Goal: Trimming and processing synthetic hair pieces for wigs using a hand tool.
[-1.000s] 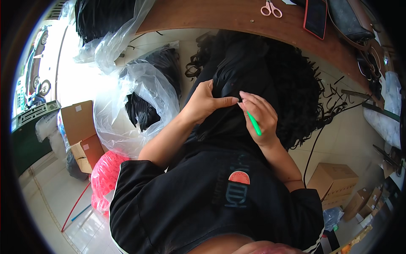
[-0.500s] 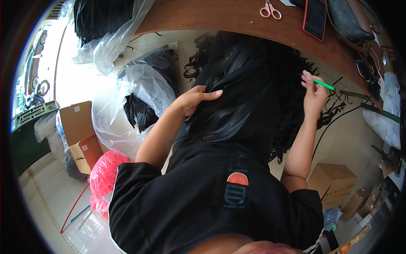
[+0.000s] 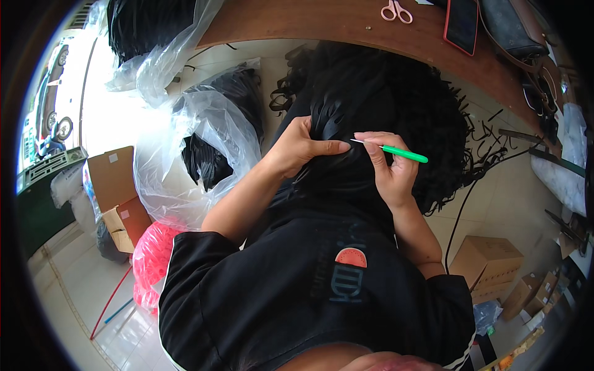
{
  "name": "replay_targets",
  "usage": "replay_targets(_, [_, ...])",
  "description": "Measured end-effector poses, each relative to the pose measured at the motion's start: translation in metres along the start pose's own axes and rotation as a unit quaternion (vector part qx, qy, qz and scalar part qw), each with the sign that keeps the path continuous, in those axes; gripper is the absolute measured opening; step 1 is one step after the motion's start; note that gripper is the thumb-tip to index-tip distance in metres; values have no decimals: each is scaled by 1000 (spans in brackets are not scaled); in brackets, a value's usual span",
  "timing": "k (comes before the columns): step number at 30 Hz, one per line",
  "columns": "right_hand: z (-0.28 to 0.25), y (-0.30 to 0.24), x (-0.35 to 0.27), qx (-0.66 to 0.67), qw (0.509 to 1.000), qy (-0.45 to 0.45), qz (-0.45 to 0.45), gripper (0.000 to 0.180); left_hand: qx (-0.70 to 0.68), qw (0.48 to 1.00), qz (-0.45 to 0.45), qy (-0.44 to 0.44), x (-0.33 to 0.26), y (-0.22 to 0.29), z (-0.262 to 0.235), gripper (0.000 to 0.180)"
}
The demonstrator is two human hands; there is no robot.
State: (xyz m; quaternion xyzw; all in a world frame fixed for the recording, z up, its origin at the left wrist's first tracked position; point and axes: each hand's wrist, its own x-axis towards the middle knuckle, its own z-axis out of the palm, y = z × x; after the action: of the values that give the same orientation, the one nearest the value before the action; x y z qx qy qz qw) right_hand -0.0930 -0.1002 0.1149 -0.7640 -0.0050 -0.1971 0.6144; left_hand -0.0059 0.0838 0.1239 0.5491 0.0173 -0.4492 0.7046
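A thick heap of long black fabric-like strips [image 3: 427, 123] lies over my lap, its loose ends fanning out to the right. Several of those strips are bunched in my left hand [image 3: 300, 151], with the thumb pressed across them. Close to its thumb, my right hand [image 3: 395, 173] pinches a slim green-handled tool [image 3: 405, 153] between thumb and fingers. The tool's thin metal tip points left at the bunched strips. Whether it touches them, I cannot tell. Its exact kind is too small to make out.
A brown table [image 3: 297, 25] curves across the far side, bearing pink scissors [image 3: 396, 12], a red-edged phone [image 3: 461, 28] and a dark bag [image 3: 510, 28]. Clear plastic with black strips [image 3: 207, 161], an open carton [image 3: 117, 185] and a pink bag [image 3: 154, 260] stand left. Boxes [image 3: 486, 266] sit right.
My right hand has come left and nearer with the green-handled tool, from beyond the heap's right side to beside my left thumb. The left hand has shifted slightly right, still holding strips.
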Motion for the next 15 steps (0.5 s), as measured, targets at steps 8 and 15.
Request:
replay_targets(8, [-4, -3, 1, -30, 999, -7, -30, 6, 17, 998, 47, 29, 0, 5, 10, 19])
replay_targets(15, [5, -9, 2, -243, 952, -24, -184, 13, 220, 963, 146, 62, -1, -2, 6, 23])
